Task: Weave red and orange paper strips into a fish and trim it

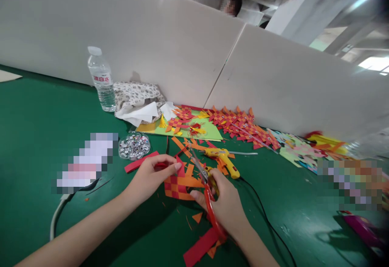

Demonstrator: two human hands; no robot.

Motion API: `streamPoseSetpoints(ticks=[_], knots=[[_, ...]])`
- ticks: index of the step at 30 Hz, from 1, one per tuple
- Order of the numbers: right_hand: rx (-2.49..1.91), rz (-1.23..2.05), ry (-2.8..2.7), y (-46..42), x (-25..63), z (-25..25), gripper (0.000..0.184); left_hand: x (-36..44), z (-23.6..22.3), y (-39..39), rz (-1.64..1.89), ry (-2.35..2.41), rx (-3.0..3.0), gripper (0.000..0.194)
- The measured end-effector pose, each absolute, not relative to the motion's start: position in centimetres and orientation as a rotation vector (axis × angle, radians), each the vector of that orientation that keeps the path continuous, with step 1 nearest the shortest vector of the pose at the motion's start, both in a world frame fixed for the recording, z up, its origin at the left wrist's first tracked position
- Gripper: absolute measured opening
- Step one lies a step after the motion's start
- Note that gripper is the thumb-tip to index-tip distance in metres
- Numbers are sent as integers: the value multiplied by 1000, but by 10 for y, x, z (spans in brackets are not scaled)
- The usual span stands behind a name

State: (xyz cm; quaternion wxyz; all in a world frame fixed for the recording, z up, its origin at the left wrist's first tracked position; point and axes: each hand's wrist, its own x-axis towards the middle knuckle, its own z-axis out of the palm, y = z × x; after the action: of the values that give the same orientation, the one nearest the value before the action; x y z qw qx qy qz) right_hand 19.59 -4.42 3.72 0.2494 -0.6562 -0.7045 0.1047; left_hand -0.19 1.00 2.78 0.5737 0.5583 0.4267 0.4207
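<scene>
My left hand (153, 174) pinches a red strip at the top of a woven red and orange paper piece (174, 188), its checkered part hanging below the fingers with loose orange strips to the right. My right hand (229, 204) grips a pair of scissors (209, 206) with red handles, blades pointing up and away. The right thumb lies close to the woven paper's right edge; whether it touches is unclear. Behind the scissors lies a yellow hot glue gun (223, 159) with a glue stick in its back. Paper offcuts (197, 217) and a red strip (199, 248) lie below the hands.
A water bottle (101, 80) and a tissue pack (138, 97) stand against the white partition (182, 48). Googly eyes (134, 145) fill a clear container. Finished woven paper fish (240, 123) are heaped along the partition. The glue gun's black cord (264, 210) runs toward the front right.
</scene>
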Motion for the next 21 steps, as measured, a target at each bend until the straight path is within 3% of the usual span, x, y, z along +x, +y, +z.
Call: streamPoseSetpoints(ticks=[4, 21], knots=[[-1820, 157, -2009, -44, 196, 37, 32, -4, 27, 10, 1010, 1013, 1388, 24], [-1846, 248, -2035, -46, 192, 36, 32, -3, 26, 8, 992, 988, 1437, 19]])
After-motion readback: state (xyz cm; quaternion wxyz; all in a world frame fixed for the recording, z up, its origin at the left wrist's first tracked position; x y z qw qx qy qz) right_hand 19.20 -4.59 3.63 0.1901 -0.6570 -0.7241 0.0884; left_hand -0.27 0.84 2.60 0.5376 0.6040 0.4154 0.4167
